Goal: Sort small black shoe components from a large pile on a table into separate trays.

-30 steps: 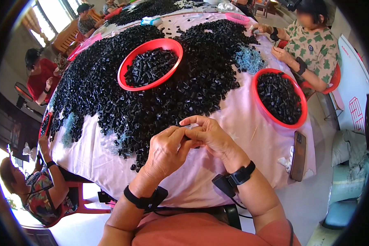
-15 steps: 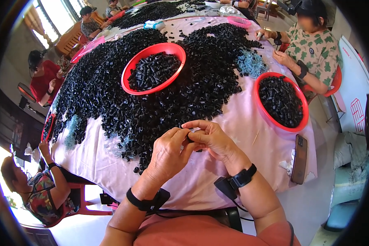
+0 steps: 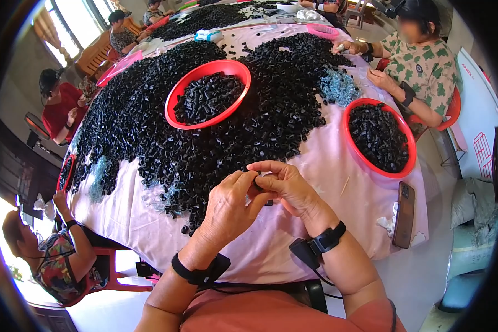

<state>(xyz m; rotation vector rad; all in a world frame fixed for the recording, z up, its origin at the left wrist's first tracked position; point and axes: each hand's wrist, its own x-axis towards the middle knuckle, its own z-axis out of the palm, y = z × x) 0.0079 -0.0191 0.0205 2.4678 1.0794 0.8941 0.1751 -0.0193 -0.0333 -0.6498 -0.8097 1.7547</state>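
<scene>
My left hand [image 3: 226,207] and my right hand [image 3: 293,191] meet above the near edge of a big pile of small black plastic parts [image 3: 133,110]. Thumbs and fingertips of both hands close around one small black plastic part [image 3: 258,187], most of which my fingers hide. Just beyond them, the loose parts spread over a pink tablecloth [image 3: 321,243]. A red basin [image 3: 171,105] full of black parts stands on the pile. To the right, a second red basin [image 3: 348,135] holds more of them.
A phone [image 3: 404,216] and crumpled white tissue lie at the right edge. A thin stick [image 3: 345,185] rests near my right hand. Pale blue clear scraps [image 3: 340,87] lie beyond. Co-workers sit around the table, one [image 3: 420,72] at the far right.
My fingers shift only slightly around the black part. At the far right, the co-worker's farther hand has moved left toward the pile.
</scene>
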